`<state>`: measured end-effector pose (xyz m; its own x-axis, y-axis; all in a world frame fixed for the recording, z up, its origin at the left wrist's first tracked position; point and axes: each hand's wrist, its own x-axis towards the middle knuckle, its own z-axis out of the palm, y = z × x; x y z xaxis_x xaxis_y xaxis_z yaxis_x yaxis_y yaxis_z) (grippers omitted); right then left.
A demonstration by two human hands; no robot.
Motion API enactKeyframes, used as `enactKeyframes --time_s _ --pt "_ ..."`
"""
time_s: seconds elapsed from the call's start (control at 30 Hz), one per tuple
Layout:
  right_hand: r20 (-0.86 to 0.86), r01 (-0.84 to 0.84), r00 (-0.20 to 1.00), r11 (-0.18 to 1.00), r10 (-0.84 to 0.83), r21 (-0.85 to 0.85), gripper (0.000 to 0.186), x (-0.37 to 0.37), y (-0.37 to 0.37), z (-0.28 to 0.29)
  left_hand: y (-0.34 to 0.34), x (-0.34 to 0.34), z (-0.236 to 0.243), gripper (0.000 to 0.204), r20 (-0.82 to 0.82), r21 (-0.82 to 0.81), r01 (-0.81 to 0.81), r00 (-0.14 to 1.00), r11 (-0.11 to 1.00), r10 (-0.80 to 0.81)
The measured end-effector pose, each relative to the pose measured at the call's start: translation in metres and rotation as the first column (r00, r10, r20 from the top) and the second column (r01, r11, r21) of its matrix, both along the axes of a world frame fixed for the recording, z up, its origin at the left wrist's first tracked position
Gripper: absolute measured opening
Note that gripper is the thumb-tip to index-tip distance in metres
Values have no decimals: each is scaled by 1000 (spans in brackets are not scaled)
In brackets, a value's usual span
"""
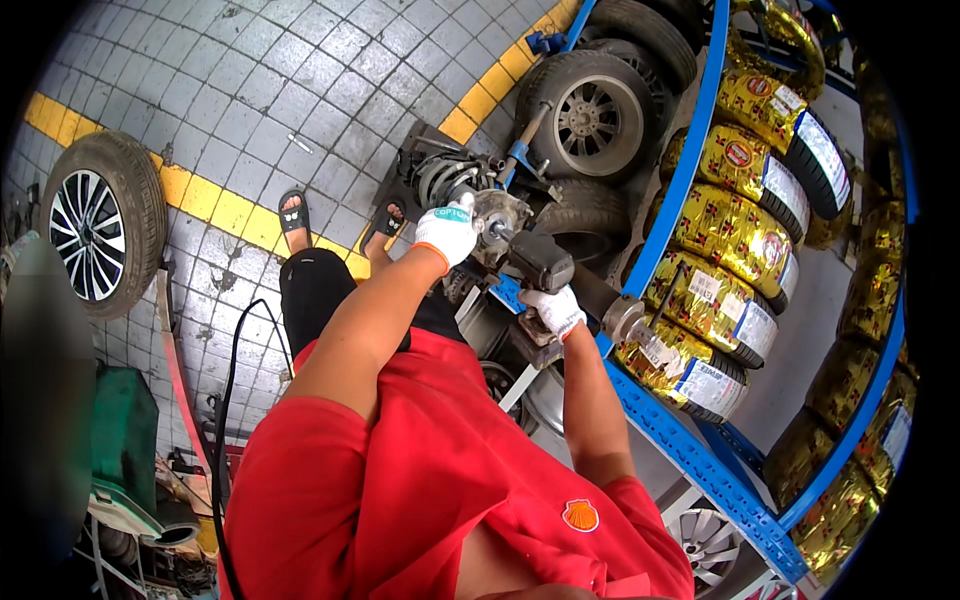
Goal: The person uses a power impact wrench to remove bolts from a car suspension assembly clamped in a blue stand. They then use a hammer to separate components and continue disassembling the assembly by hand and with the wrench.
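My left hand (447, 228), in a white work glove with a green print, is closed on the edge of a round metal strut mount (505, 212). Behind it, a dark coil spring (452, 172) belongs to the same strut and lies over a black stand. My right hand (556, 312), also gloved, is wrapped round the grip of a dark impact wrench (541, 262). The wrench's nose points at the middle of the mount and seems to meet it. Some fingers of both hands are hidden.
On the right, a blue rack (680, 440) holds several tyres in gold wrapping (725, 240). Used wheels (600, 115) are stacked at the far side. A wheel (100, 225) stands at the left, near a green container (122, 430). A black cable (222, 420) hangs at my left.
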<state>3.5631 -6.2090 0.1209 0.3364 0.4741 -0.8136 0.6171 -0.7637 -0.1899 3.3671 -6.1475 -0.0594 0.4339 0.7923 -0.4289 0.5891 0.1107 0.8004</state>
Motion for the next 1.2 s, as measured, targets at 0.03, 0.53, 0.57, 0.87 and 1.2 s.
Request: enactKeyframes --time_s 0.03,0.53,0.57,0.87,1.2 --pt "-17 23 1000 999 -23 -31 23 -3 3 4 0 0 0 49 2 5 -3 1000 1000 3" --pt "-59 47 997 999 -47 -1 22 0 -6 -3 6 -4 11 49 4 -56 0 1000 998 0" --pt "-59 5 998 1000 -5 -6 22 5 -8 -8 9 -6 15 50 4 -73 6 1000 997 -6" --pt "-68 65 996 998 -63 27 25 9 -13 -8 10 1 15 56 -63 -92 65 995 994 -71" --pt "-99 135 987 989 -129 59 24 -8 -11 -2 15 -11 38 58 -49 -197 57 996 979 -68"
